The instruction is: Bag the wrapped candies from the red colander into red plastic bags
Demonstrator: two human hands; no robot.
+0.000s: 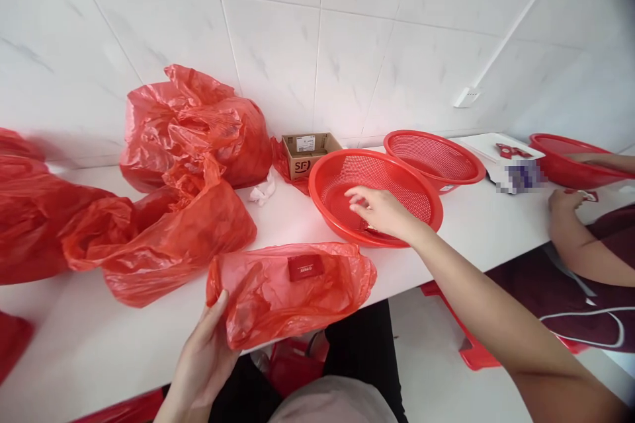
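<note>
Main risk, prob.: the thin red plastic bag (297, 307) lies slack at the front edge of the counter (476, 231), held only at its L end. If the L hand (206, 350) lets up or tilts, the bag could slide off toward the lap, taking the printed red packet (305, 268) w/ it. A hard tug could tear the film too, b/c it looks flimsy & all load hangs on one bunched corner. Less likely: the R forearm passes over the near rim of the perforated red colander (347, 172); a bump there might shove it into the second colander (436, 155) just behind.

Grips: L pinches the bag's edge, thumb on top, other fingers mostly hidden beneath. R hand (381, 210) is over the colander's bowl, fingers loosely spread & curved, nothing visible b/w them; smth small (370, 229) shows below, too hidden to ID, & can't tell if the fingers touch it.

Looks: bag is translucent orange-red, wrinkled, sides slumped, longer L to R, glossy where creased. Packet = flat, approx. rectangular, deeper red, w/ pale lettering too small to read. It seems to be inside the bag, nr the far side; can't tell whether film covers it.
</note>
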